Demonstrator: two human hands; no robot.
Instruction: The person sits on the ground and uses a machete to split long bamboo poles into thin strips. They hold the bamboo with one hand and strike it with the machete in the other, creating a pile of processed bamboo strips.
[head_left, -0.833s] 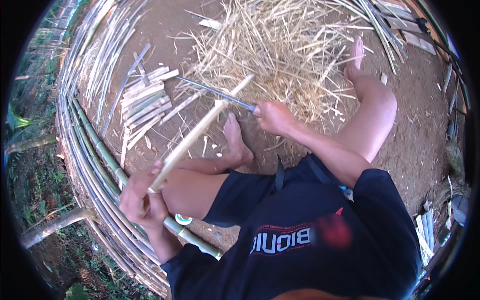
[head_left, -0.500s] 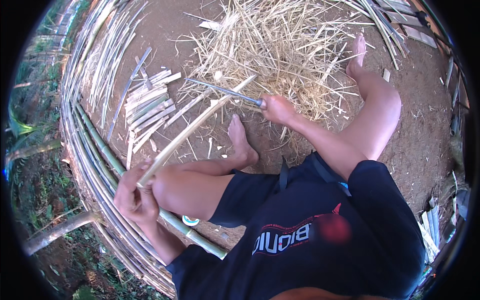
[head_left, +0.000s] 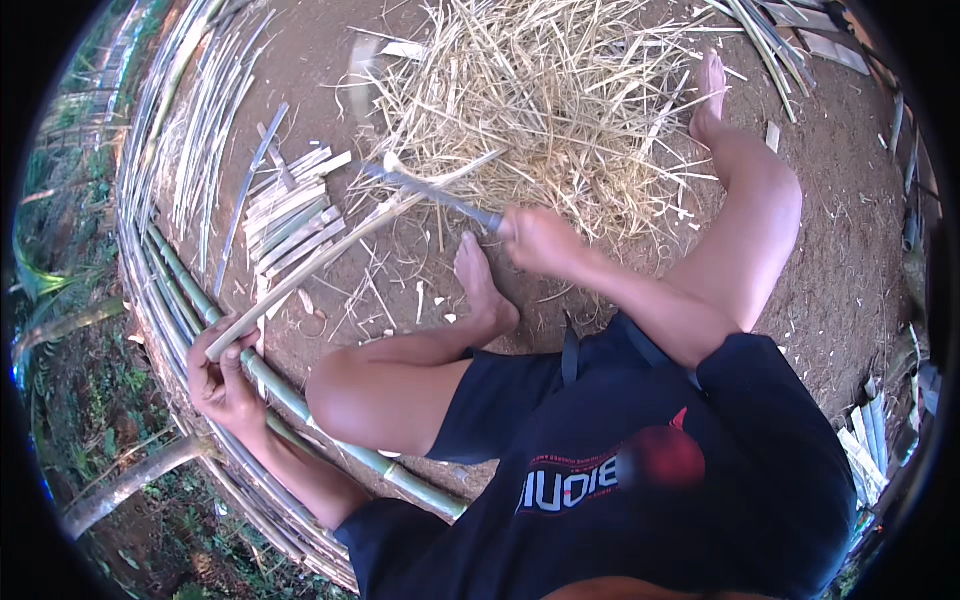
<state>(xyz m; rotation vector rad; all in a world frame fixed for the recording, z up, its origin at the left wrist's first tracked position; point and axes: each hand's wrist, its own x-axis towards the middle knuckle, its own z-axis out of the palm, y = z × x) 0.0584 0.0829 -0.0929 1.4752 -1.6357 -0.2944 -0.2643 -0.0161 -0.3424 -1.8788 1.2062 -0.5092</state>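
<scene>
While the right grip holds a knife, white lettering marks the shirt.

Brown earth floor, green plants along the left, pale wooden post among them, soft daylight

Blade across strip, shavings heap beyond, slats at left.
</scene>
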